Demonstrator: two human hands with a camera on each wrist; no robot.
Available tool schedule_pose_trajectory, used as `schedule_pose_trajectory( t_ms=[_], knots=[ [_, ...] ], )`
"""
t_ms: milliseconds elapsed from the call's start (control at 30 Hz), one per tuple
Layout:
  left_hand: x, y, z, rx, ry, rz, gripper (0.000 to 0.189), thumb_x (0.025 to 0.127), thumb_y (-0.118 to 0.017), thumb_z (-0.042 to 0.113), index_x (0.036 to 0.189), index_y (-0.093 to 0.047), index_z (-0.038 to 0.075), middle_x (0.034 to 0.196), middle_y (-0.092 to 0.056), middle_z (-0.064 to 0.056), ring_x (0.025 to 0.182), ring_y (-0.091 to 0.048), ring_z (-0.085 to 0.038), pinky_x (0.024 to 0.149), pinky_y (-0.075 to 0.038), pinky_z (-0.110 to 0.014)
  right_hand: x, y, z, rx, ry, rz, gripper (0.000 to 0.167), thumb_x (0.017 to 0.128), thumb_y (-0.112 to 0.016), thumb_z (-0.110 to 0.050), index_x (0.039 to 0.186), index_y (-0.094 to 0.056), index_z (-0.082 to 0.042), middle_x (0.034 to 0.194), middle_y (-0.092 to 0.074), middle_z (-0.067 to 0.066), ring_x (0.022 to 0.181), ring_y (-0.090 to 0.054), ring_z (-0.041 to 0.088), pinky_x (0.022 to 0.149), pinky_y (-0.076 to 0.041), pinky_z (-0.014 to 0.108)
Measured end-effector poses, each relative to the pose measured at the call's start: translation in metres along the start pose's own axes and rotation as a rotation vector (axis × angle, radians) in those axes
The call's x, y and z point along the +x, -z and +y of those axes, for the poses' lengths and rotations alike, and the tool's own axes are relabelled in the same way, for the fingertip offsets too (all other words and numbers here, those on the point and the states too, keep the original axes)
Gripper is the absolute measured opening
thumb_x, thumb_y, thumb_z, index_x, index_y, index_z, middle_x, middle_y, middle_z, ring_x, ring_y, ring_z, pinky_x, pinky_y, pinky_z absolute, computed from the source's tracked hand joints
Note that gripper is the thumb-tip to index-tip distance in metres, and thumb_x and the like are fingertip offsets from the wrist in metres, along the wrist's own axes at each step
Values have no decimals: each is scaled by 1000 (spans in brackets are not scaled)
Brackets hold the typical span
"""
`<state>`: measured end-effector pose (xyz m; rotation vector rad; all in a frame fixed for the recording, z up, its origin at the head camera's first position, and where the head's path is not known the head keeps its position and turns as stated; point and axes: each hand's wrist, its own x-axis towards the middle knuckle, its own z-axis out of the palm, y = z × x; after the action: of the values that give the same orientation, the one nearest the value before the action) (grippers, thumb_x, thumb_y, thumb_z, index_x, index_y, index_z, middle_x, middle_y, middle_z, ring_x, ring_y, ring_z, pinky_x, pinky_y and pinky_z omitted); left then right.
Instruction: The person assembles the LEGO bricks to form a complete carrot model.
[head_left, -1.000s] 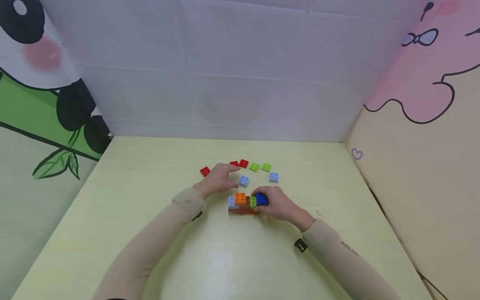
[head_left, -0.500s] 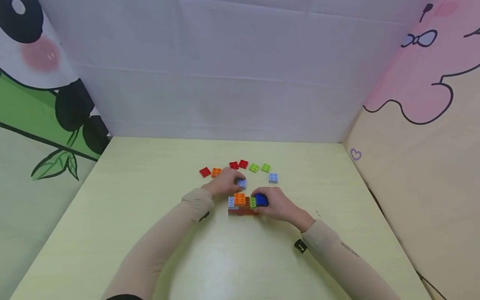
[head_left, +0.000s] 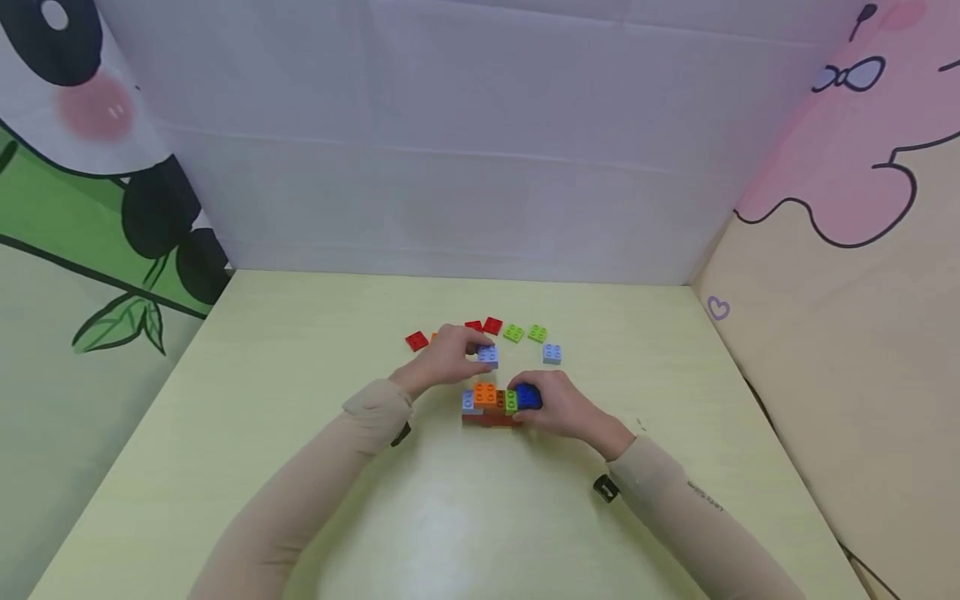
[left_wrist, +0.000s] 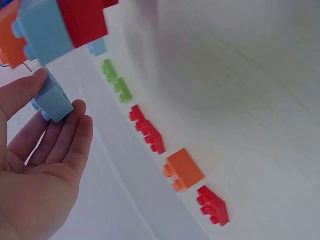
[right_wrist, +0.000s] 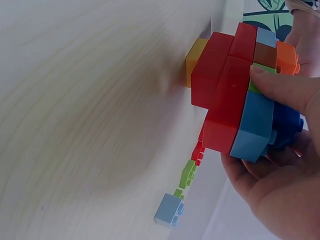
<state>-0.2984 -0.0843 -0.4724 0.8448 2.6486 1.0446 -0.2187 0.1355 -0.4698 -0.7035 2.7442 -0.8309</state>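
My left hand pinches a light blue building brick between thumb and fingertips, just behind a multicoloured brick build. My right hand grips the build at its right end, around a dark blue brick. In the right wrist view the build shows red bricks along its lower part and a yellow brick at the bottom. Light blue, brown, lime green and orange bricks sit above the red. The right thumb lies over the lime green brick, and the palm hides part of that end.
Behind the hands lie loose red bricks, two lime green bricks and another light blue brick. An orange brick lies by a red one at the left. Walls enclose the table's back and sides.
My left hand was spread around the light blue brick on the table, then took hold of it and raised it a little. The right hand has kept its grip on the build.
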Motion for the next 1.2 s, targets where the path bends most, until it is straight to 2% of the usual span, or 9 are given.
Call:
schedule_pose_trajectory(
  t_ms=[167,300,400,567,733,900,1200],
  knots=[
    [-8,3,13,-38,-47,8,34,83,-75,25,114,-69,11,98,-67,5,87,-61,-11,80,-49,-27,2,-1,2,7,2,8,38,79,-80,-17,113,-64,-12,112,-62,1,100,-54,20,87,-47,38],
    [-15,2,23,-78,-88,4,34,83,-75,26,113,-69,11,97,-66,7,89,-61,-12,81,-50,-32,3,-2,3,23,17,27,38,78,-81,-18,112,-65,-10,110,-62,2,98,-55,20,85,-48,38],
    [-20,0,27,-108,-96,4,35,82,-76,27,112,-69,12,97,-66,8,90,-61,-11,83,-50,-36,4,-3,6,34,14,35,40,77,-81,-18,113,-65,-9,110,-61,1,99,-54,20,84,-49,37],
    [-24,-5,29,-131,-121,-2,34,81,-77,24,111,-70,10,99,-67,7,89,-61,-9,82,-51,-37,5,-5,7,34,4,34,43,76,-82,-19,114,-64,-9,108,-61,-1,97,-55,17,83,-49,33],
    [-27,-10,30,-117,-149,-26,34,80,-78,21,110,-70,8,98,-67,7,86,-61,-7,78,-51,-30,8,-6,7,28,4,40,41,75,-83,-18,111,-65,-8,104,-62,-1,93,-56,16,83,-49,34],
    [-27,-14,31,-97,-155,-43,32,80,-79,21,109,-71,11,96,-66,10,85,-60,-7,76,-50,-25,9,-6,6,43,-12,34,41,75,-83,-18,111,-65,-9,104,-63,-2,94,-56,15,85,-49,34],
    [-26,-19,28,-84,-180,-57,29,80,-78,21,107,-71,12,94,-65,11,86,-58,-12,76,-51,-31,9,-5,6,45,-13,37,39,75,-83,-18,109,-66,-9,103,-63,-2,93,-57,15,85,-49,34]
  ],
)
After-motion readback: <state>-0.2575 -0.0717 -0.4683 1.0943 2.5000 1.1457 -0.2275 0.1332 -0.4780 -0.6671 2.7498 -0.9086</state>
